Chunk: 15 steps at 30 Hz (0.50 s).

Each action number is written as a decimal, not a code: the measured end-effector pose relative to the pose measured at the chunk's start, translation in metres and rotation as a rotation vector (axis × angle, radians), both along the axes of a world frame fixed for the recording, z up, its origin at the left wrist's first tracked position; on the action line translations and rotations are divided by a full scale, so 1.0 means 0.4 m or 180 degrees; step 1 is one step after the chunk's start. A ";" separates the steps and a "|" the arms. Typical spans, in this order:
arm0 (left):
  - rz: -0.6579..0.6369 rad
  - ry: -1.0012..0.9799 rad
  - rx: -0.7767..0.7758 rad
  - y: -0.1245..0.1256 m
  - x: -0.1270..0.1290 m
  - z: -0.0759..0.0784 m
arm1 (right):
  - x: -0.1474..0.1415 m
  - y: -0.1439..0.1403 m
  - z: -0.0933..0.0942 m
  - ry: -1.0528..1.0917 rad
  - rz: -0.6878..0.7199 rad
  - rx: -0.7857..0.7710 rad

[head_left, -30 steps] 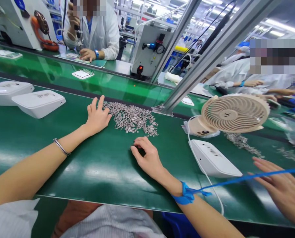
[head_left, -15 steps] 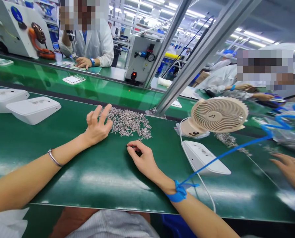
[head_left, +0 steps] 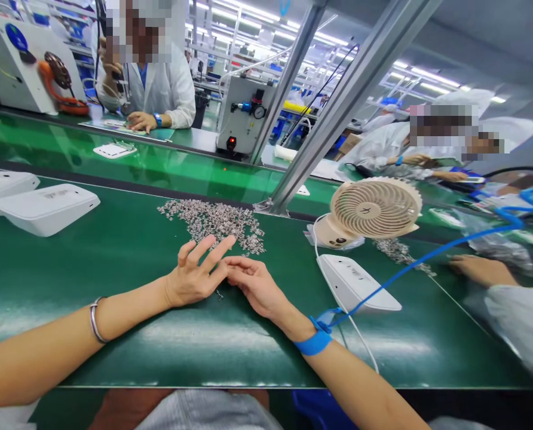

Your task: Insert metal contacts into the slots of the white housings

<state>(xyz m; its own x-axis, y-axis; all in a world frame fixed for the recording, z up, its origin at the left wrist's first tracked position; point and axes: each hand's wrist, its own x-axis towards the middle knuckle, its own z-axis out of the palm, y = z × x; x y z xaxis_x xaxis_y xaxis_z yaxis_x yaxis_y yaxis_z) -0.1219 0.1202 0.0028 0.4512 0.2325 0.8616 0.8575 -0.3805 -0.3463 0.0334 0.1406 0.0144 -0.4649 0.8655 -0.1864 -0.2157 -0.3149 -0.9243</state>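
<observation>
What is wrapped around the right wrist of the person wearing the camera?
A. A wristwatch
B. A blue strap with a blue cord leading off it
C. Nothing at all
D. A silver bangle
B: the right wrist carries a blue strap whose blue cord runs off to the right; the silver bangle sits on the left wrist.

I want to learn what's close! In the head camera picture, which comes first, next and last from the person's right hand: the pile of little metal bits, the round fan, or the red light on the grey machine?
From the right hand:
1. Pile of metal bits, just beyond the fingers.
2. Fan, off to the right.
3. Red light, on the machine across the belts.
</observation>
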 end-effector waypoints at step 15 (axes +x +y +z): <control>-0.0717 0.0724 -0.2238 -0.072 0.034 -0.005 | 0.095 0.079 0.024 -0.0891 -0.1985 0.1546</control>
<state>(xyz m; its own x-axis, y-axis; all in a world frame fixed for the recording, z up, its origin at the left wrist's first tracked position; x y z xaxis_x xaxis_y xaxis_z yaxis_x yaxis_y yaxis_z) -0.1085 0.0913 0.0010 0.7008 0.5725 0.4256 0.6700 -0.7331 -0.1170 0.0712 0.1722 0.0240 0.1337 0.9624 0.2363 0.0393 0.2331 -0.9717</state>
